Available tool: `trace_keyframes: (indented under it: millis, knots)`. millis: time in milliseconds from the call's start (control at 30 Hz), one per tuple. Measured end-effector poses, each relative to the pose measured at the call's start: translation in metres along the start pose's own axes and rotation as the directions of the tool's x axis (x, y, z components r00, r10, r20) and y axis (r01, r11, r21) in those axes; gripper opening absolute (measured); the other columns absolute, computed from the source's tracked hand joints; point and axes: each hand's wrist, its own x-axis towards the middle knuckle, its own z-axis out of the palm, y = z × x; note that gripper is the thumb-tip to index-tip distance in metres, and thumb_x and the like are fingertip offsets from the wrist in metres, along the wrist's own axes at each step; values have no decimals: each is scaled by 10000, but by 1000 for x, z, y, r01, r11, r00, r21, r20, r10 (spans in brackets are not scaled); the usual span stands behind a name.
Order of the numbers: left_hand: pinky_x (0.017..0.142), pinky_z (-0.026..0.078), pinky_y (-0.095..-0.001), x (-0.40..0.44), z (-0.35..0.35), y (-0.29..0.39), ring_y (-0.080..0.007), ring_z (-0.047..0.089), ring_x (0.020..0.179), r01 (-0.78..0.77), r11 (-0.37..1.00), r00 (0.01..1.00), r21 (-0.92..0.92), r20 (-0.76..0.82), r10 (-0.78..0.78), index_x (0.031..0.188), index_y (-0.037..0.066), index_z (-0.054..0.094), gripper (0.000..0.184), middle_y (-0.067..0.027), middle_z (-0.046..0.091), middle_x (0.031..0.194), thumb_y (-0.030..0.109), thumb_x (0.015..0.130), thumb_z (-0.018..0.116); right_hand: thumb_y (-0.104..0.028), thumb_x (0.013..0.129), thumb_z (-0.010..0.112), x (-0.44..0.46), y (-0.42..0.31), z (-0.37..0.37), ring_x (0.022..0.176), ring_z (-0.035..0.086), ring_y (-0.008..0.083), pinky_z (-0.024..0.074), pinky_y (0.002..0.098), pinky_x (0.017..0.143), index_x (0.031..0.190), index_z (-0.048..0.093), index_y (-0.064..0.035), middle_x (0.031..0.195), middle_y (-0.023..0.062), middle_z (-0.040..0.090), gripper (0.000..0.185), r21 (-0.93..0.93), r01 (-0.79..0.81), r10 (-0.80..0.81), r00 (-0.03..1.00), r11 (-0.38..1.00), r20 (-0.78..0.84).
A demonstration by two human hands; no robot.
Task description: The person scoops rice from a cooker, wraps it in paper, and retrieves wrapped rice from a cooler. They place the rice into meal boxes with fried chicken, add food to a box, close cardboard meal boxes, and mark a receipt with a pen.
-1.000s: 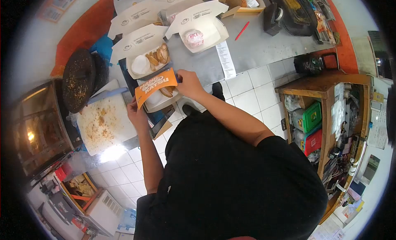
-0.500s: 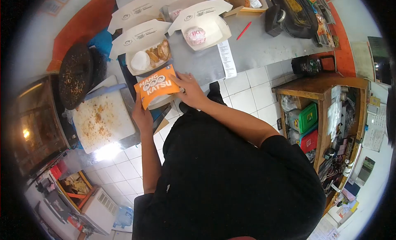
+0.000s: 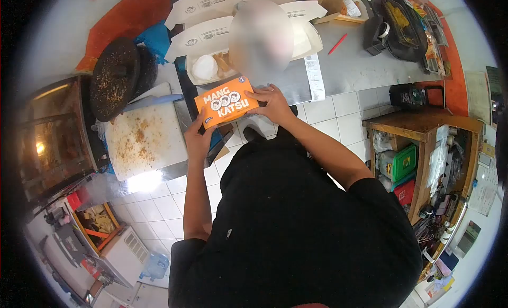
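An orange takeout box [image 3: 227,102] printed "MANG KATSU" is between my two hands, at the front edge of the counter. My left hand [image 3: 199,140] grips its near left corner. On the right side, the fingers and thumb of my right hand [image 3: 274,104] hold the box by its edge. The lid lies flat over the top, so the contents are hidden. Just beyond it an open white takeout box [image 3: 191,77] holds a white round mound [image 3: 205,68] and browned, sliced pieces [image 3: 225,63]. A blurred patch covers part of the boxes to its right.
On the metal counter [image 3: 349,69] are a receipt strip [image 3: 315,80], a red pen [image 3: 337,44] and several open boxes at the back. To the left are a crumb-covered cutting board [image 3: 148,138], a blue-handled knife [image 3: 151,101] and a dark round pan [image 3: 114,88]. A wooden shelf [image 3: 402,120] stands right.
The orange lid has gone from tilted, with white showing beneath, to flat on the box. Both hands still hold it. The whole view has shifted, moving the counter items rightward in the picture.
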Motion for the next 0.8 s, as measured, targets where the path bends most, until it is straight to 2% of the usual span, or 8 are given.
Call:
trace_keyframes:
  millis: [167, 267, 333, 433, 500, 633, 700, 800]
  knots:
    - [1044, 391, -381, -8, 4, -37, -304, 561, 1187, -29, 990, 1000, -137, -3, 29, 1274, 55, 635, 481, -231, 561, 1344, 50, 803, 730, -296, 664, 837, 2, 12, -8, 1126, 581, 293, 383, 417, 1026, 1259, 662, -192, 1358, 151, 570, 629, 20, 322, -320, 945, 947, -66]
    - [1082, 352, -429, -8, -4, -10, -337, 465, 1277, -98, 990, 994, 100, 67, 92, 1296, 60, 620, 522, -237, 434, 1463, 218, 817, 755, -252, 701, 814, -5, 5, -14, 1092, 595, 299, 412, 413, 983, 1246, 671, -184, 1351, 134, 579, 567, -71, 311, -316, 946, 948, -70]
    - [1095, 328, -501, -14, -11, 1, -404, 377, 1327, -369, 756, 929, 540, 209, 305, 1259, 39, 631, 586, -226, 314, 1532, 397, 807, 738, -224, 733, 789, -8, 6, -6, 1072, 599, 299, 425, 411, 965, 1252, 666, -183, 1345, 132, 582, 535, -85, 275, -282, 954, 958, -100]
    - [1091, 307, -555, 3, -1, 5, -450, 339, 1331, -502, 548, 851, 669, 268, 452, 1293, 24, 558, 750, -221, 297, 1527, 500, 745, 743, -185, 789, 739, -14, 5, 11, 1035, 604, 302, 443, 408, 940, 1261, 657, -183, 1338, 129, 586, 479, -164, 243, -270, 947, 956, -173]
    - [1097, 288, -563, 27, 16, 25, -447, 340, 1329, -526, 547, 842, 651, 310, 442, 1321, 18, 511, 804, -225, 302, 1517, 526, 739, 734, -173, 813, 716, -22, 7, 16, 1018, 606, 306, 448, 406, 932, 1264, 654, -183, 1337, 128, 586, 455, -248, 224, -279, 936, 942, -216]
    - [1108, 238, -574, 42, 34, 50, -438, 333, 1325, -485, 530, 873, 695, 347, 344, 1414, 3, 370, 955, -237, 296, 1514, 565, 727, 723, -150, 839, 698, -23, 6, 10, 1046, 598, 313, 446, 394, 947, 1259, 658, -164, 1330, 123, 596, 422, -115, 143, -168, 953, 983, -253]
    - [1082, 256, -555, 42, 33, 58, -421, 355, 1298, -524, 566, 849, 637, 332, 411, 1407, 25, 412, 893, -236, 329, 1486, 494, 724, 745, -124, 852, 685, -29, 10, -7, 1113, 584, 313, 437, 396, 976, 1236, 668, -132, 1342, 117, 591, 385, 223, 77, -29, 977, 972, -210]
    - [1040, 290, -527, 47, 32, 64, -401, 390, 1247, -462, 605, 887, 649, 327, 327, 1406, 95, 459, 858, -199, 394, 1424, 388, 665, 777, -84, 869, 636, -41, 38, -77, 1005, 658, 235, 502, 348, 880, 1093, 712, -63, 1164, 115, 694, 238, 309, -99, 243, 847, 946, -472]
